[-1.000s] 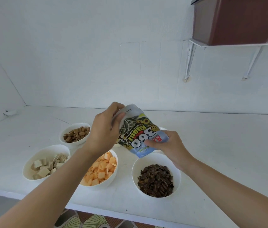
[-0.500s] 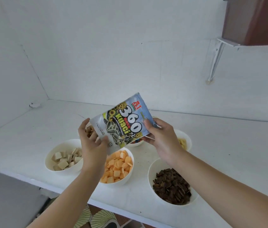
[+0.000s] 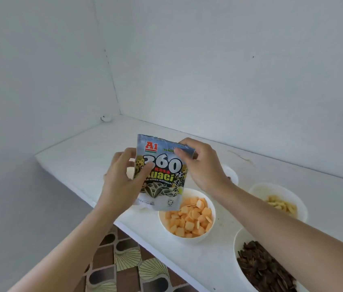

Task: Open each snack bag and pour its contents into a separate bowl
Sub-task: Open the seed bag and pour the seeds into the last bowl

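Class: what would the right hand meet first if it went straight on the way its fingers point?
The silver plastic sunflower-seed bag it pinches; past that, probably the left hand, though depth is unclear.

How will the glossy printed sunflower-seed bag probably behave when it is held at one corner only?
The glossy printed sunflower-seed bag looks flat, so it is probably light. Its film creases where the right hand pinches it, so it would likely flop. Its shiny surface may slip in the left hand.
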{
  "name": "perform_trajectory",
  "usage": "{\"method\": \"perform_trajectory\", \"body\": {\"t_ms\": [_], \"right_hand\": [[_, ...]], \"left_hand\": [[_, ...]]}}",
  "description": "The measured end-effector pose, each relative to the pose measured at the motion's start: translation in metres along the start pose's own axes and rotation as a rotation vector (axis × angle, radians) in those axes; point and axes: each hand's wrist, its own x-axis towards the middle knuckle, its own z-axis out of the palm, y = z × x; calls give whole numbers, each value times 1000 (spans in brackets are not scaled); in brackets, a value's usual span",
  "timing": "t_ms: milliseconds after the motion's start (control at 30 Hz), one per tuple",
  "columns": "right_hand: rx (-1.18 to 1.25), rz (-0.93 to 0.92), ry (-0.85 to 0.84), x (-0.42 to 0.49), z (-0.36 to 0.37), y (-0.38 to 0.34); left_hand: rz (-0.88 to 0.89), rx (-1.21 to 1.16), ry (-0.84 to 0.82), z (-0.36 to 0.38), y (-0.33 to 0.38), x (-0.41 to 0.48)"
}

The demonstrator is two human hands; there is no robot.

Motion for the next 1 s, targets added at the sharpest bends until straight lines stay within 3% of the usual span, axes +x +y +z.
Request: {"method": "perform_trajectory", "body": {"t_ms": [167, 367, 600, 1000], "right_hand": [[-50, -127, -187, 10, 49, -20], [-100, -228, -295, 20, 115, -51], [-20, -273, -446, 12, 220, -84], [-35, -296, -663, -23, 416, -112]], "left_hand": [[70, -46, 160, -54, 10, -1], [100, 201, 186, -123, -19, -18], [1, 482, 153, -209, -76, -50], [-187, 620, 291, -346, -187, -116]]}}
